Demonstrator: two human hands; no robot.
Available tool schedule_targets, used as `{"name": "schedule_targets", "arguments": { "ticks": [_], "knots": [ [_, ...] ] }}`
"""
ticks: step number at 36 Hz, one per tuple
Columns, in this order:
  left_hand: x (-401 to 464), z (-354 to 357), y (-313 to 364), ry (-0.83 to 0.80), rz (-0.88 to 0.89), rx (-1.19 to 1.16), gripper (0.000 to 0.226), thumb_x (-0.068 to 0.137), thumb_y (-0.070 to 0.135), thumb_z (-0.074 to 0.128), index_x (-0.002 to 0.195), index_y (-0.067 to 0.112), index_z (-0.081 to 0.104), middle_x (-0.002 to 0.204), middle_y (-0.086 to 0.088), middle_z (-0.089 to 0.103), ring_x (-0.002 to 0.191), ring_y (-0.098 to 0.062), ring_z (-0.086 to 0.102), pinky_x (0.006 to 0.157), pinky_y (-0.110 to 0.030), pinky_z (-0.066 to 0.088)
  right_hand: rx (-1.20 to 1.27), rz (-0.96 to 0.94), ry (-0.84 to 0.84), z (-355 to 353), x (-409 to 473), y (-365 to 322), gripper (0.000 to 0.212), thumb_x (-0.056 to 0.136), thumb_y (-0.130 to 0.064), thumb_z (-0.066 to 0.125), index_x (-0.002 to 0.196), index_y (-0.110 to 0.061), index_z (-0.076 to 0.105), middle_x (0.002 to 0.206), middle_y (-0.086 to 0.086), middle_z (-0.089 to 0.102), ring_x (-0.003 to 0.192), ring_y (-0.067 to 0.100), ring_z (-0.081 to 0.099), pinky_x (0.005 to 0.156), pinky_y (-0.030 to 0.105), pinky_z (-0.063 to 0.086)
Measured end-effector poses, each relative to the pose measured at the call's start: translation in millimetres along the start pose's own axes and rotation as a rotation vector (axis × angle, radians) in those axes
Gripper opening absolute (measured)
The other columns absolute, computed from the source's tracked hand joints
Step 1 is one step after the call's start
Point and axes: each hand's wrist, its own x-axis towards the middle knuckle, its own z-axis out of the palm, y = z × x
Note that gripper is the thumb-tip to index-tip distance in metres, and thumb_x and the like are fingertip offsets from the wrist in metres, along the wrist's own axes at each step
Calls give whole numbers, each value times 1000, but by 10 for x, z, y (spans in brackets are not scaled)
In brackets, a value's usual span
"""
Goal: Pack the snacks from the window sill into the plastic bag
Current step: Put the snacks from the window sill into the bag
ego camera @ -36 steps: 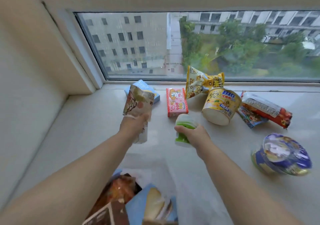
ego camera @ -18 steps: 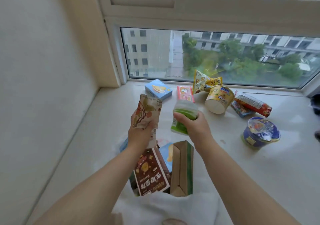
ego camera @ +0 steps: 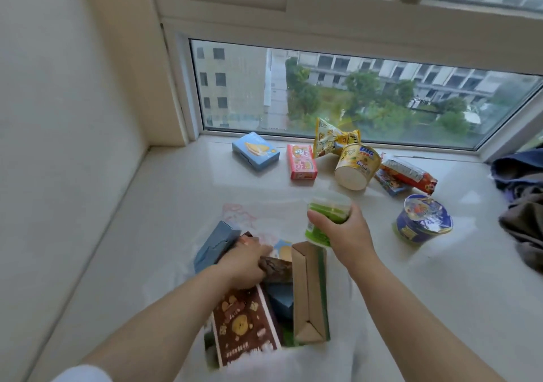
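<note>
A clear plastic bag (ego camera: pixel 244 220) lies open on the sill below me, filled with boxes, among them a brown box (ego camera: pixel 244 323) and a tan carton (ego camera: pixel 308 287). My left hand (ego camera: pixel 246 264) reaches into the bag and grips a snack packet (ego camera: pixel 276 268), now mostly hidden among the boxes. My right hand (ego camera: pixel 340 231) holds a green cup (ego camera: pixel 326 214) just above the bag's far right side. On the sill by the window lie a blue box (ego camera: pixel 255 151), a pink box (ego camera: pixel 301 161), a yellow pouch (ego camera: pixel 329 137), a yellow cup (ego camera: pixel 357 165), red packets (ego camera: pixel 408 173) and a blue bowl (ego camera: pixel 423 220).
The window sill (ego camera: pixel 147 220) is bounded by a wall on the left and the window glass (ego camera: pixel 352 93) at the back. Dark clothing (ego camera: pixel 523 199) is heaped at the right edge.
My left hand has brought the beige snack packet down from above the sill into the bag. My right hand has carried the green cup back toward the bag.
</note>
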Motion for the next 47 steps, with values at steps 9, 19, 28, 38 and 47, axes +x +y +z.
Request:
{"name": "schedule_targets", "arguments": {
  "ticks": [9,19,28,38,47],
  "knots": [
    [-176,310,-32,61,-134,-63,79,89,49,50,151,24,8,154,-4,23,134,-27,34,108,-40,35,-291,-153,-142,591,-18,-81,79,75,-28,78,139,-23,32,113,-5,52,101,13,51,70,14,41],
    [-793,258,-671,423,-617,-69,67,88,41,53,145,20,23,146,-7,28,128,-27,40,98,-38,39,-560,-119,-221,1222,-58,197,88,79,-34,73,147,-22,19,145,-2,41,130,22,44,104,42,41],
    [-1232,-63,-1112,515,-664,-415,30,97,23,45,109,8,68,111,-18,65,101,-33,59,79,-32,45,-774,-198,-324,1581,-423,398,78,75,-43,72,136,-23,29,128,2,49,113,23,53,86,36,46],
    [-1497,-72,-1000,526,-549,-345,33,97,27,44,86,6,67,89,-15,67,79,-32,60,63,-30,40,-1098,-261,-887,1914,-936,596,65,98,-45,37,152,-24,9,153,5,21,139,28,27,113,44,27],
    [-1414,-96,-718,585,-459,-33,22,94,29,43,91,16,60,101,-8,64,79,-28,55,63,-29,40,-1059,-591,-451,1463,-872,302,29,95,-19,43,119,-15,59,121,2,55,116,22,47,92,32,43]
  ]
}}
